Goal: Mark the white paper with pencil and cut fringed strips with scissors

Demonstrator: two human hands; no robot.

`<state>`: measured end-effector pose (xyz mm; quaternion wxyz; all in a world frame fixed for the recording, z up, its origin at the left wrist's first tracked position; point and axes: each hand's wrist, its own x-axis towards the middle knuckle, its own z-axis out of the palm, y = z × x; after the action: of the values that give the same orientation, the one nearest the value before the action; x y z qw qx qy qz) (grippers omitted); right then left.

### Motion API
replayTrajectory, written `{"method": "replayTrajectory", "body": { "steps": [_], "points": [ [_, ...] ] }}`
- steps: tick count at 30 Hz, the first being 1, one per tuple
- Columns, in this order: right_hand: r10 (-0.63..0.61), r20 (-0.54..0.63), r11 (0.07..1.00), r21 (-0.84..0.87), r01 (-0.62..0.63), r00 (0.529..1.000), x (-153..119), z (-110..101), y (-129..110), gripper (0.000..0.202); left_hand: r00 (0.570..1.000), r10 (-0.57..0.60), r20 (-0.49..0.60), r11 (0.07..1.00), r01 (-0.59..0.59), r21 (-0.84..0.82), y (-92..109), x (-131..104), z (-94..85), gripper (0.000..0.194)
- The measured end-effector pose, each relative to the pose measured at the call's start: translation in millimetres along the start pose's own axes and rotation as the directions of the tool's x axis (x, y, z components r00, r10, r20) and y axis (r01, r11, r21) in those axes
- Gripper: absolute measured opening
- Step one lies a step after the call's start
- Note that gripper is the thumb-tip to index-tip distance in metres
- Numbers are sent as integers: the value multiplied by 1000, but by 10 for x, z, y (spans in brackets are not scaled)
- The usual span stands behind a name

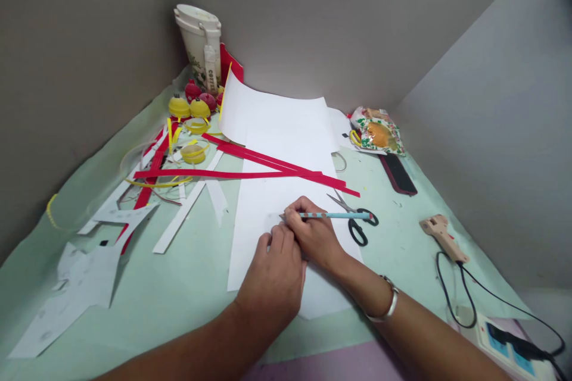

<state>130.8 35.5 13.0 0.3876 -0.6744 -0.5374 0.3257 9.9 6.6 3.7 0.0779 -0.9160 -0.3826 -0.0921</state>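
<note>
Gripped in my right hand (310,235) is a light-blue pencil (339,215), lying almost level with its tip pointing left over the white paper (254,208). My left hand (277,268) rests on the same sheet, its fingers curled and touching the right hand. Whatever those left fingers may hold is hidden. Just right of the pencil, scissors with black handles (358,231) lie partly on the paper, blades pointing up and left. Long red strips (277,162) cross the sheet beyond my hands.
White and red offcuts (89,274) litter the left side, near yellow and red round pieces (179,107). A lidded bucket (199,41) stands at the back. To the right are a food packet (378,131), a phone (397,174), a glue gun (442,238) and a power strip (496,339).
</note>
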Motion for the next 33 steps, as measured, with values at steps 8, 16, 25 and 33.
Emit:
{"method": "replayTrajectory", "body": {
  "steps": [8, 16, 25, 33],
  "points": [
    [12, -11, 1000, 6, -12, 1000, -2, 9, -13, 15, 1000, -2, 2, 1000, 2, 3, 0, 2, -6, 39],
    [3, 1, 1000, 24, -3, 1000, -5, 4, -15, 14, 1000, 1, 12, 1000, -1, 11, -4, 5, -31, 38],
    [-6, 13, 1000, 6, 6, 1000, 2, 9, -12, 14, 1000, -2, 23, 1000, 2, -13, 1, -4, -22, 36],
    [-7, 11, 1000, -6, 7, 1000, -2, 3, -32, 14, 1000, 3, 12, 1000, -3, -3, -2, 8, -33, 36]
  ]
}}
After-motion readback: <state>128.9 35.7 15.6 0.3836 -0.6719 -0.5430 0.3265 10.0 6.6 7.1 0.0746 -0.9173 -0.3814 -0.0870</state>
